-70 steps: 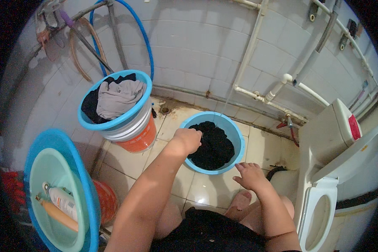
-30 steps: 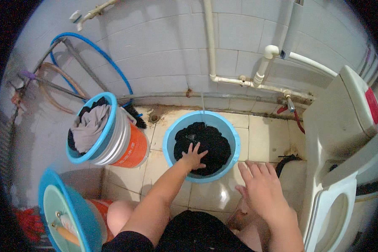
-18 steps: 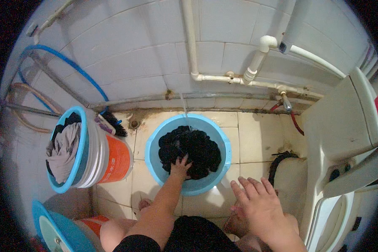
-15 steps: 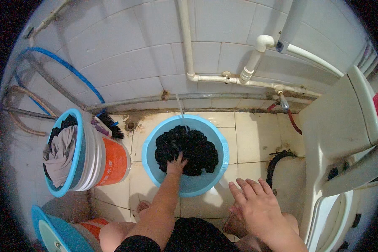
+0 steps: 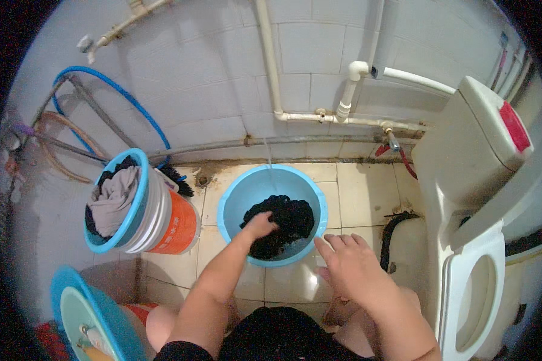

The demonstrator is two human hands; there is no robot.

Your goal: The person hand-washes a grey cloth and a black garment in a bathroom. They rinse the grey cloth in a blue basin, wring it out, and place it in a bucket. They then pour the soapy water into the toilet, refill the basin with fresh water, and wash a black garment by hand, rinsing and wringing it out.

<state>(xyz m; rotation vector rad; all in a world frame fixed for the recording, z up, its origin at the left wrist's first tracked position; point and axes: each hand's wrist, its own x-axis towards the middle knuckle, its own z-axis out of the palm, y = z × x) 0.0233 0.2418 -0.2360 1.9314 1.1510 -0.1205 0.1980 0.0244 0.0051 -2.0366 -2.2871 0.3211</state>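
Note:
A wet-looking black cloth [image 5: 292, 212] lies bunched in a light blue basin [image 5: 238, 191] on the tiled floor. A thin stream of water falls into the basin from above. My left hand [image 5: 261, 225] is at the cloth's left side, its fingers bent into the dark folds; the fingertips are partly hidden. To the right of the basin, my right hand [image 5: 350, 260] hovers near the rim, empty, with its fingers stretched out.
At left a blue basin with grey and black clothes [image 5: 117, 192] sits tilted on a white-and-orange bucket [image 5: 177, 225]. Nested basins [image 5: 81, 283] stand nearer. A toilet [image 5: 464, 180] is at right. Pipes [image 5: 310, 118] and a blue hose [image 5: 123, 90] run along the wall.
The view has shifted. The cloth now sits more to the basin's right and near side. My left hand's fingers have gone from spread to bent; my right hand has come closer to the rim.

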